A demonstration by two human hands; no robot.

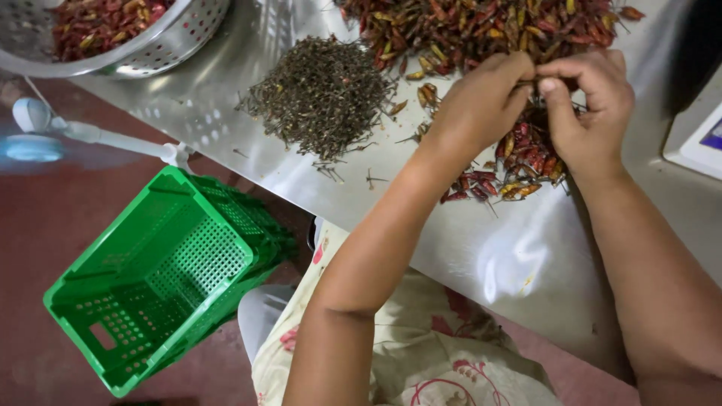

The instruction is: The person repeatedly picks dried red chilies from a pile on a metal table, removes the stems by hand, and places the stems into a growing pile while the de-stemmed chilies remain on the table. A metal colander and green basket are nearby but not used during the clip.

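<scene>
Two hands, left hand (481, 101) and right hand (587, 105), pinching one chili (532, 81), two chili piles (481, 30), one stem heap (323, 94), one green crate (162, 278)

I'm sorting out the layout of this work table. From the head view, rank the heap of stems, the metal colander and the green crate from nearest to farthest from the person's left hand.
1. Heap of stems: on the table, just left of the left hand.
2. Metal colander: top left corner, holding chilies.
3. Green crate: on the floor, lower left, below the table's edge.

The colander and crate are fairly close in the picture; the crate looks slightly farther.
</scene>
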